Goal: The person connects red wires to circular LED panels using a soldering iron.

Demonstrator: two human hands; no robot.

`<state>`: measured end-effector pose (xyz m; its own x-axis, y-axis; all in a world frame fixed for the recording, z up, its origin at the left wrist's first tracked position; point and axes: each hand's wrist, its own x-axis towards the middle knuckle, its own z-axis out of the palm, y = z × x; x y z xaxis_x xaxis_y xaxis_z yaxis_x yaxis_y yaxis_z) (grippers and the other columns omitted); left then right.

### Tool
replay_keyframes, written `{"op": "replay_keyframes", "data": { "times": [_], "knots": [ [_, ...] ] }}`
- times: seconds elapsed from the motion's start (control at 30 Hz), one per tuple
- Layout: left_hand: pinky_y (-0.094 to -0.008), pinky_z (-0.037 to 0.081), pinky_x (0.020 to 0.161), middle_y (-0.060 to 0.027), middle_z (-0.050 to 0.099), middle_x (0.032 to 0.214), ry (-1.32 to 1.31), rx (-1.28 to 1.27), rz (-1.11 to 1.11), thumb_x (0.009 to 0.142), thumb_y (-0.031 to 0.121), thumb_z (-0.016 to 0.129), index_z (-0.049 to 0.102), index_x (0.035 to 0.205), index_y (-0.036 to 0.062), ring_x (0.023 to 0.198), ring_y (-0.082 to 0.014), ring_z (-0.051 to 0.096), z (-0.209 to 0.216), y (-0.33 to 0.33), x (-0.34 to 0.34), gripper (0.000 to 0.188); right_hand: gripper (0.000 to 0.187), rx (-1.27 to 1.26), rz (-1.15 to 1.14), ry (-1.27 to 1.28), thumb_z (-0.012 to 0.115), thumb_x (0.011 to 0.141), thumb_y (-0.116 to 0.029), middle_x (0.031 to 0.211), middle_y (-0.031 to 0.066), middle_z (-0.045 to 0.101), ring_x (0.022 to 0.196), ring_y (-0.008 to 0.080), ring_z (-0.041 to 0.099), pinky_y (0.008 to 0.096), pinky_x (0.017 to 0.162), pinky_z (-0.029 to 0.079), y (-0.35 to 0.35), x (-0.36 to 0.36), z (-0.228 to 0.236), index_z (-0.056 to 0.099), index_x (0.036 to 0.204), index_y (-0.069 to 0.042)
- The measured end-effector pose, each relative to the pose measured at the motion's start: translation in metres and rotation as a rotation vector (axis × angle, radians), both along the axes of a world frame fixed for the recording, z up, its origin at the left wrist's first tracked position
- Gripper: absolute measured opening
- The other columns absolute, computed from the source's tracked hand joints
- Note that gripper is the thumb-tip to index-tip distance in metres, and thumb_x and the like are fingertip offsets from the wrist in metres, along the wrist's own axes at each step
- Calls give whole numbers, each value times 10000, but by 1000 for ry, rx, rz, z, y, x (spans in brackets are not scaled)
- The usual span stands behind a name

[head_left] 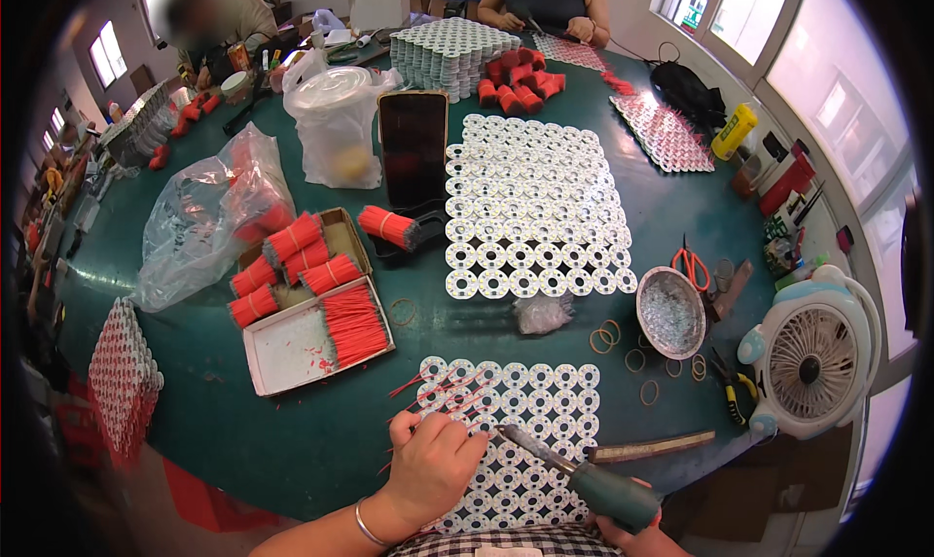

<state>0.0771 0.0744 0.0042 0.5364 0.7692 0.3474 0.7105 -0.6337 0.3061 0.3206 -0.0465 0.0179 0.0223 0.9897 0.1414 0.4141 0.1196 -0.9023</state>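
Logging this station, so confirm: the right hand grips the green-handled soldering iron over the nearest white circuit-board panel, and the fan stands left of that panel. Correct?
Not quite: the fan stands right of the nearest white circuit-board panel, as the head view shows. The right hand does grip the green-handled soldering iron over it.

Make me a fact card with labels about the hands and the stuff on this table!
Supplies: red wires in a white tray
Left hand: over a panel of white discs, near more red wires
Right hand: gripping a green-handled soldering iron
Iron tip: over the panel; touching, cannot tell
Metal bowl: right of the panel
Fan: blue and white, at the right
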Motion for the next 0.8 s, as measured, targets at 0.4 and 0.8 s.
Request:
{"op": "replay_keyframes", "data": {
  "times": [0.4, 0.8],
  "knots": [
    [-396, 224, 829, 61, 488, 695, -56, 121, 56, 713, 151, 593, 665, 819, 165, 797, -114, 494, 11, -16, -9, 129, 189, 94, 45, 108, 662, 794, -97, 812, 97, 632, 676, 170, 595, 305, 616, 477, -7, 0, 1, 604, 930, 22],
    [-394, 237, 826, 50, 479, 672, -50, 66, 41, 712, 153, 581, 649, 798, 163, 791, -120, 502, -2, -18, -12, 111, 350, -124, 80, 63, 681, 753, -17, 954, 127, 632, 819, 177, 616, 316, 718, 489, -20, 4, -10, 549, 1072, 43]
  ]
}}
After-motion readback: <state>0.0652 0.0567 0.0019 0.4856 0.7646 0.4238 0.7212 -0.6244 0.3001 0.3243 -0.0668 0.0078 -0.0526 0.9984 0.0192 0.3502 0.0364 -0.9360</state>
